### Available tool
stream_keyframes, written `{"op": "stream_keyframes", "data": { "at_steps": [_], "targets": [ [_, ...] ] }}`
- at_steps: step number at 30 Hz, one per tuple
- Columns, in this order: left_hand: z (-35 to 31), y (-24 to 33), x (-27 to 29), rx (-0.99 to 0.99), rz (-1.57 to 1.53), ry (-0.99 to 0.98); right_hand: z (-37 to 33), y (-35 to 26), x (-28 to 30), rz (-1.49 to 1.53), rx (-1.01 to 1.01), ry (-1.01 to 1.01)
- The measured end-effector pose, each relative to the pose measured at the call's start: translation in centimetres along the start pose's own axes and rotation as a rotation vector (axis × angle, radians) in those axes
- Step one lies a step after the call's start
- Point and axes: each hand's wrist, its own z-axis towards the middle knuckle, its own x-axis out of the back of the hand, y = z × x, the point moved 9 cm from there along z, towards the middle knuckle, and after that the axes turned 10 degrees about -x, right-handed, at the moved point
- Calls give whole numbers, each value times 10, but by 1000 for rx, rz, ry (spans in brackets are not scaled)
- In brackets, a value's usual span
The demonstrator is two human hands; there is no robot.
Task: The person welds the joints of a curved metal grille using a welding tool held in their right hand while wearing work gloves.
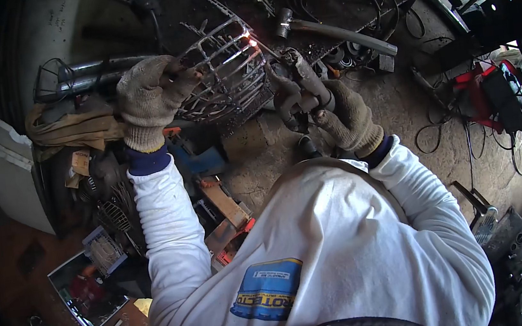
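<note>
- The metal basket [234, 69], a cage of crossed bars, lies at the upper centre of the frame, between the two gloved hands.
- A spot [249, 39] on its upper right part glows orange-white.
- The left hand [153, 95], in a grey-brown knitted glove, is at the basket's left side; its fingers are bent and close together, the tips at the bars, but I cannot tell whether they pinch one.
- The right hand [353, 120], gloved alike, is right of centre, its fingers curled around the welding clamp [310, 83].
- A thin rod [267, 49] slants from the clamp up and left toward the glowing spot.
- A hammer [343, 36] lies at the upper right of the basket, its head near the glow and its handle slanting down to the right.
- Shiny tubes [92, 69] lie in the upper left, just beside the left hand, with a brown cloth [70, 128] below them.
- A white panel [10, 169] leans at the far left of the frame.
- Near the right edge stands a red and black machine [482, 96], with dark cables around it.
- White sleeves [167, 219] reach up from the lower part of the frame.
</note>
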Motion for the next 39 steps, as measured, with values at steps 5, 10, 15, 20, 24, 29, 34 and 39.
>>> {"op": "stream_keyframes", "data": {
  "at_steps": [5,10,15,20,24,29,34,39],
  "targets": [
    [-1,0,0,-21,25,0,0,1,-2,68,-60,-56],
    [-3,-3,-2,-13,-10,3,1,16,-9,382,-105,-120],
    [-1,-8,-6,61,1,-61,1,-4,-3,-29,23,35],
    [-2,-7,-6,78,-146,24,4,34,-20,833,-204,-271],
    [3,1,-3,-56,81,-23,1,36,7,699,-189,-41],
    [1,-3,-6,-59,53,-16,0,10,16,224,-35,-25],
    [4,1,-7,-65,0,-30,-5,7,12,139,-23,-32],
    [3,-1,-9,10,-54,-79,-2,-3,12,56,34,0]
  ]
}}
